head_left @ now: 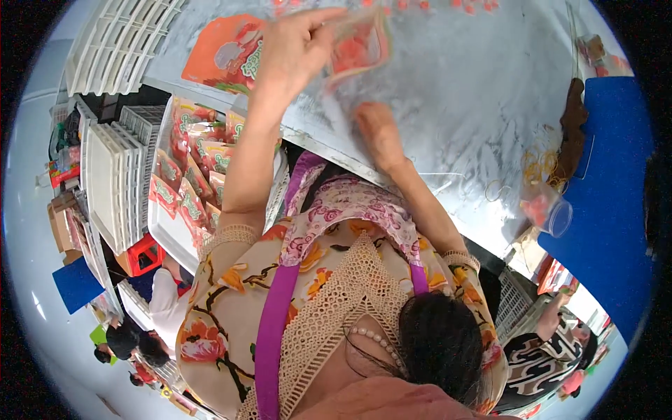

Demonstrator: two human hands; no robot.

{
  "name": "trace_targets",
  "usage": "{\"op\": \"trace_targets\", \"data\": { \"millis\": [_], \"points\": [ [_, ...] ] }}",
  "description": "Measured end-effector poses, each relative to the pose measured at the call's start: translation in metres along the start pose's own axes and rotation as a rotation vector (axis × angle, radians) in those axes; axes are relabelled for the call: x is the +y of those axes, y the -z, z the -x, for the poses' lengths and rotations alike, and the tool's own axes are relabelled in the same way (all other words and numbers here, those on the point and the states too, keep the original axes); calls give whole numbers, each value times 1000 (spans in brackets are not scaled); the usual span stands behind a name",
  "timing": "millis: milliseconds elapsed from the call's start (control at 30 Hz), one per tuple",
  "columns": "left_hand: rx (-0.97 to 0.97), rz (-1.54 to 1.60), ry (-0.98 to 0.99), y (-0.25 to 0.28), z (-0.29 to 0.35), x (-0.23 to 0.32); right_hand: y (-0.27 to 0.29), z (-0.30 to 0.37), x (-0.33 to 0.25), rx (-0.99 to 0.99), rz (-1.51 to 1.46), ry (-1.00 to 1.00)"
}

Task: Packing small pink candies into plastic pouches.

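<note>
My left hand (pixel 297 52) pinches the edge of a small pouch (pixel 355 47) above the table, and red pieces show in its middle. Below the pouch, close to the table's near edge, is my right hand (pixel 379 134) with its fingers curled in. Motion smears its fingertips, so anything held there is hidden. To the left of my left hand, an orange printed packaging bag (pixel 222 52) lies flat on the table. Beside my left forearm, a white crate (pixel 162 222) holds several filled printed pouches (pixel 192 171).
The grey metal table (pixel 462 91) has red pieces (pixel 476 5) along its far side. Toward the right are yellow rubber bands (pixel 542 168), a clear plastic jar (pixel 549 213) with red contents and a blue panel (pixel 602 175). White crates (pixel 115 185) stand stacked at left. A co-worker (pixel 549 357) is behind on the right.
</note>
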State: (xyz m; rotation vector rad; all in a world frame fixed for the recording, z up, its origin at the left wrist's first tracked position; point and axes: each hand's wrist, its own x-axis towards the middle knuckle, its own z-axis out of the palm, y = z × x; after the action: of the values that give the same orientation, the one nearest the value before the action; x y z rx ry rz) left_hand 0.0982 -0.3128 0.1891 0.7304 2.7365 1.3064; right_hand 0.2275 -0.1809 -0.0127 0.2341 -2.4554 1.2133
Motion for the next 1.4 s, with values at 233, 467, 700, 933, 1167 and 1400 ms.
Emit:
{"op": "trace_targets", "data": {
  "millis": [233,467,700,933,1167,1400],
  "points": [
    [45,100,5,-20,19,10,122,-115,-87,713,-1091,-357],
    [1,68,79,-28,14,22,124,-137,-130,371,-925,-679],
    [194,265,0,-30,16,3,103,-83,-104,542,-554,-220],
    [118,856,20,-37,26,-10,77,-65,-63,450,-297,-347],
    [-12,803,122,-47,26,-77,90,-84,-72,465,-499,-296],
    [242,941,204,-34,30,-58,88,-94,-74,325,-513,-265]
  ]
}}
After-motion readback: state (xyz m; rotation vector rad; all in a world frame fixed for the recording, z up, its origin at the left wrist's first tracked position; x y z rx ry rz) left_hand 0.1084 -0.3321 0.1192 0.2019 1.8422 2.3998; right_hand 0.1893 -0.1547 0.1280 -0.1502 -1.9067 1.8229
